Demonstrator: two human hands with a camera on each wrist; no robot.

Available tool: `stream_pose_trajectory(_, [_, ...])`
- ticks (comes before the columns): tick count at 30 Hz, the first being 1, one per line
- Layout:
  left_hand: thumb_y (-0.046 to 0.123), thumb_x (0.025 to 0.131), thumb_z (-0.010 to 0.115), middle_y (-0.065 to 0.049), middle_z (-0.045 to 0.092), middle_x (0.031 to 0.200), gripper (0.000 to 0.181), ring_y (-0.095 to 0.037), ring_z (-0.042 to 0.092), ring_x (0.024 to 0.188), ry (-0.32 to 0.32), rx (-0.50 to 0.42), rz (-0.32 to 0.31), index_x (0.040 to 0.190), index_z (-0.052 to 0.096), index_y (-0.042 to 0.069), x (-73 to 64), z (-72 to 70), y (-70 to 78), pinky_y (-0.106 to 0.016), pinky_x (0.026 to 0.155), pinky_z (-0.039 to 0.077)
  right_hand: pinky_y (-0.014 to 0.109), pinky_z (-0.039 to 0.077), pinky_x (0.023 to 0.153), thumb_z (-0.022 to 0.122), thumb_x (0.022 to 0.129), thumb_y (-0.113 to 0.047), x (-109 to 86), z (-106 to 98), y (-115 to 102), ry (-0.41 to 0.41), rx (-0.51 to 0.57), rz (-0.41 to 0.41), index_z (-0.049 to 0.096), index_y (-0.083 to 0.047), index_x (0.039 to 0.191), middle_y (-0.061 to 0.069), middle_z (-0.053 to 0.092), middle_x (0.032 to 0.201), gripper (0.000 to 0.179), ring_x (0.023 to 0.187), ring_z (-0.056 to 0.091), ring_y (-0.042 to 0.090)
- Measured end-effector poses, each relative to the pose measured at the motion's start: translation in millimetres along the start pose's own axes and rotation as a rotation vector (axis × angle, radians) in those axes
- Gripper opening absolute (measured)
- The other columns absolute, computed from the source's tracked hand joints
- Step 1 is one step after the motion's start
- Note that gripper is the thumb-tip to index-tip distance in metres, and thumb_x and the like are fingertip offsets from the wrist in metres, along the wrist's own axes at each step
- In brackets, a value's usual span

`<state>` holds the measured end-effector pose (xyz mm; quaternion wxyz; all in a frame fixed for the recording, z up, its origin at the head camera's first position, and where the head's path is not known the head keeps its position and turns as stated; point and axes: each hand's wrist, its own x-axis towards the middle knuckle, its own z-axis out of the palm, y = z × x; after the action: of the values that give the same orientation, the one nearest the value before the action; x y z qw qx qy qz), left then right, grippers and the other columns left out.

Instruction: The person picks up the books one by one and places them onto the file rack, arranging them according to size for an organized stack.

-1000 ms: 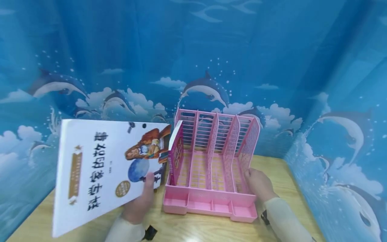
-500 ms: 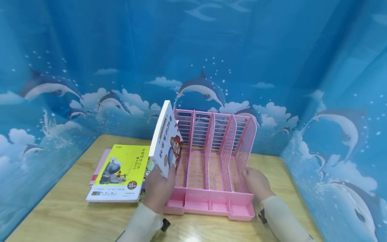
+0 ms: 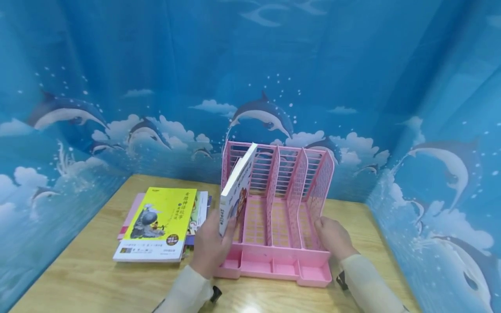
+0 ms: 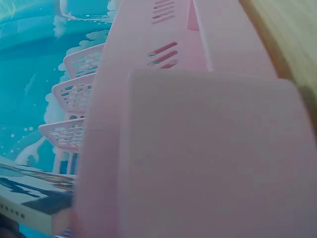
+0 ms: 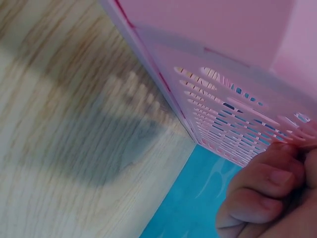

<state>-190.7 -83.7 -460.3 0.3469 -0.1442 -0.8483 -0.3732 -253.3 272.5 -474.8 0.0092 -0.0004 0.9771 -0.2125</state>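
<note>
My left hand [image 3: 211,245] grips a white book [image 3: 237,202] by its lower end, thumb on the cover. The book stands on edge, tilted, at the leftmost slot of a pink book rack [image 3: 282,251]. A corner of this book [image 4: 37,201] shows at the lower left of the left wrist view. Behind it, the purple book in the rack is almost wholly hidden. My right hand [image 3: 336,238] holds the rack's right side panel; the right wrist view shows curled fingers [image 5: 260,191] at the slotted panel [image 5: 223,116].
A stack of books lies left of the rack, a yellow book [image 3: 164,217] on top. Small compartments [image 3: 258,264] line the rack's front. The wooden table [image 3: 86,265] meets a blue dolphin curtain [image 3: 176,87] behind and at both sides.
My left hand has brought the white book rightward from over the stack and turned it on edge at the leftmost slot, uncovering the yellow book. The right hand stays on the rack.
</note>
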Motion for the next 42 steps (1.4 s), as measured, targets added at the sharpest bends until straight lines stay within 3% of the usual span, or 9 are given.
stream_pose_trajectory(3, [0.022, 0.092, 0.074, -0.001, 0.07, 0.098, 0.034, -0.014, 0.066, 0.077, -0.047, 0.087, 0.04, 0.123, 0.072, 0.009, 12.3, -9.8, 11.6, -0.027, 0.064, 0.059, 0.039, 0.046, 0.06, 0.035, 0.11, -0.035, 0.6, -0.5, 0.3, -0.005, -0.001, 0.0, 0.055, -0.013, 0.076, 0.006, 0.051, 0.065, 0.045, 0.062, 0.052, 0.022])
stream_pose_trajectory(7, [0.031, 0.083, 0.079, 0.006, 0.066, 0.084, 0.034, -0.007, 0.05, 0.062, -0.292, 0.185, -0.038, 0.112, 0.075, 0.015, 36.3, -24.6, 37.7, -0.023, 0.054, 0.045, 0.036, 0.044, 0.057, 0.034, 0.111, -0.036, 0.3, -2.2, 0.9, -0.006, 0.004, 0.003, 0.054, -0.013, 0.077, 0.006, 0.05, 0.065, 0.046, 0.06, 0.049, 0.022])
stream_pose_trajectory(13, [0.044, 0.088, 0.077, -0.002, 0.072, 0.113, 0.056, -0.011, 0.059, 0.075, -0.6, 0.272, -0.061, 0.136, 0.067, 0.017, 50.2, -25.2, 63.5, -0.032, 0.069, 0.055, 0.035, 0.043, 0.056, 0.035, 0.111, -0.034, -3.5, -2.0, -1.9, -0.016, 0.028, 0.002, 0.054, -0.012, 0.077, 0.005, 0.052, 0.066, 0.044, 0.06, 0.05, 0.021])
stream_pose_trajectory(16, [0.04, 0.096, 0.071, 0.0, 0.073, 0.103, 0.043, -0.009, 0.056, 0.065, -0.534, 0.273, 0.019, 0.134, 0.069, 0.02, 49.5, -23.2, 64.7, -0.027, 0.061, 0.053, 0.034, 0.042, 0.056, 0.035, 0.11, -0.032, -3.7, -0.2, -2.7, -0.014, 0.02, 0.0, 0.052, -0.013, 0.075, 0.005, 0.051, 0.065, 0.043, 0.059, 0.049, 0.021])
stream_pose_trajectory(19, [0.032, 0.1, 0.068, 0.0, 0.076, 0.094, 0.027, -0.01, 0.061, 0.061, -0.318, 0.229, 0.051, 0.124, 0.073, 0.018, 50.1, -23.8, 58.8, -0.027, 0.055, 0.052, 0.034, 0.041, 0.055, 0.035, 0.11, -0.032, -2.9, 0.7, -3.0, -0.012, 0.009, -0.006, 0.05, -0.013, 0.075, 0.005, 0.049, 0.064, 0.043, 0.058, 0.047, 0.021])
stream_pose_trajectory(23, [0.03, 0.104, 0.064, -0.008, 0.077, 0.114, 0.031, -0.023, 0.076, 0.088, -0.035, 0.094, -0.063, 0.129, 0.068, 0.011, 49.2, -23.4, 46.5, -0.038, 0.069, 0.064, 0.035, 0.041, 0.056, 0.035, 0.11, -0.031, -2.3, 0.3, -1.5, 0.0, -0.009, -0.003, 0.05, -0.013, 0.074, 0.005, 0.047, 0.063, 0.042, 0.058, 0.046, 0.021])
stream_pose_trajectory(28, [0.031, 0.109, 0.054, -0.015, 0.069, 0.132, 0.041, -0.034, 0.072, 0.111, 0.146, -0.033, -0.189, 0.142, 0.053, 0.007, 37.8, -15.1, 29.8, -0.051, 0.08, 0.063, 0.034, 0.039, 0.054, 0.035, 0.11, -0.032, -1.9, -0.8, -1.3, 0.004, 0.002, -0.007, 0.049, -0.014, 0.073, 0.004, 0.047, 0.062, 0.043, 0.057, 0.044, 0.021])
stream_pose_trajectory(36, [0.021, 0.107, 0.057, -0.018, 0.068, 0.121, 0.034, -0.035, 0.073, 0.104, 0.078, 0.001, -0.034, 0.135, 0.053, 0.002, 28.0, 2.4, 23.0, -0.047, 0.076, 0.064, 0.034, 0.04, 0.054, 0.035, 0.11, -0.035, -1.0, 0.4, 0.9, 0.002, 0.019, 0.004, 0.051, -0.013, 0.075, 0.004, 0.048, 0.064, 0.044, 0.058, 0.046, 0.02])
stream_pose_trajectory(42, [0.019, 0.097, 0.067, -0.004, 0.066, 0.084, 0.022, -0.012, 0.059, 0.056, -0.108, 0.117, -0.052, 0.113, 0.059, 0.007, 56.4, -7.9, 35.8, -0.025, 0.047, 0.05, 0.034, 0.041, 0.055, 0.037, 0.109, -0.034, -2.4, 0.8, 0.3, 0.001, 0.026, 0.01, 0.051, -0.013, 0.075, 0.004, 0.049, 0.064, 0.042, 0.059, 0.048, 0.021])
